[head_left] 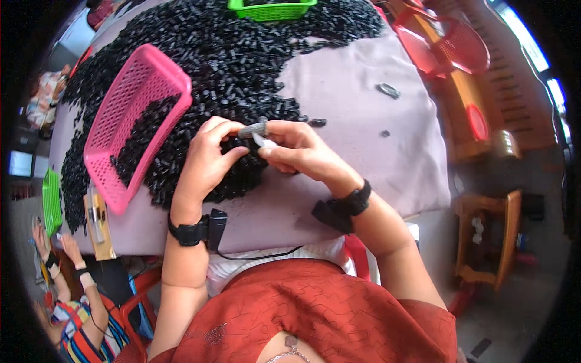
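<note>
Over the near edge of a large pile of small black plastic pieces, my two hands meet. My left hand pinches one end of a short grey piece, thumb bent in below it. The fingertips of my right hand grip the other end of that piece. Between the right thumb and fingers a small white sliver pokes out; its kind is too small to make out. To the left of my left hand, a pink perforated basket lies tilted, with black pieces inside.
A pale cloth covers the table; a small clear-grey loop lies on its right. Green baskets stand at the far edge and left. Another person's hands work at lower left. Red chairs stand beyond the right edge.
</note>
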Tool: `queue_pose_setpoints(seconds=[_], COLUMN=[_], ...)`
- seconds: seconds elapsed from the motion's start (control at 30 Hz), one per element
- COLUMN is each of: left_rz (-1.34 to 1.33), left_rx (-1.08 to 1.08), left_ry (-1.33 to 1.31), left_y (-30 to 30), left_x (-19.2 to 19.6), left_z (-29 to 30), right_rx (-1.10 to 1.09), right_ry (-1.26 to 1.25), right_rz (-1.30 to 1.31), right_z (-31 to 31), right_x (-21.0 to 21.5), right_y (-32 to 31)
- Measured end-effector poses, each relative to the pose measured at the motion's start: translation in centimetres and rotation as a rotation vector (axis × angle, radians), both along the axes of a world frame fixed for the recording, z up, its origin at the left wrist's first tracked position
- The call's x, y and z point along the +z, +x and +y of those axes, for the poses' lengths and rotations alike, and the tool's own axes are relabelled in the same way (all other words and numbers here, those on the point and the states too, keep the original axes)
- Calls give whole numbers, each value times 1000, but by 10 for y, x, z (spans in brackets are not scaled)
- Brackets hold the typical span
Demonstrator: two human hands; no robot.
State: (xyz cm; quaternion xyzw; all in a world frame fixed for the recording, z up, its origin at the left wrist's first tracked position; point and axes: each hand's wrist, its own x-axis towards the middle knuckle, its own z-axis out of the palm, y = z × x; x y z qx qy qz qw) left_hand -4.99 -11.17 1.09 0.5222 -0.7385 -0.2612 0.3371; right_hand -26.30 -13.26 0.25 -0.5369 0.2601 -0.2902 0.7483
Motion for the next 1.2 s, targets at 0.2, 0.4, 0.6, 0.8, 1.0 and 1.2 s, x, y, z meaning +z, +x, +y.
queue_pose_setpoints(seconds=[0.2,0.4,0.6,0.8,1.0,1.2], left_rz=[-65,-9,336,600,846,846], left_rx=[-30,17,148,143,47,-41], left_ry=[-68,-86,-124,216,336,338], left_y=[-4,-3,-7,-11,-8,-9], left_x=[-2,-2,-10,-2,-6,-12], left_z=[-4,-3,-3,2,2,2], right_rx=[1,1,-16,-92,-114,-139], right_ry=[-12,-1,1,11,-9,13], right_rz=[-21,-11,63,32,60,38], right_z=[-1,2,4,1,-1,0], right_x=[-1,3,3,3,-4,5], right_y=[-2,0,0,-2,2,4])
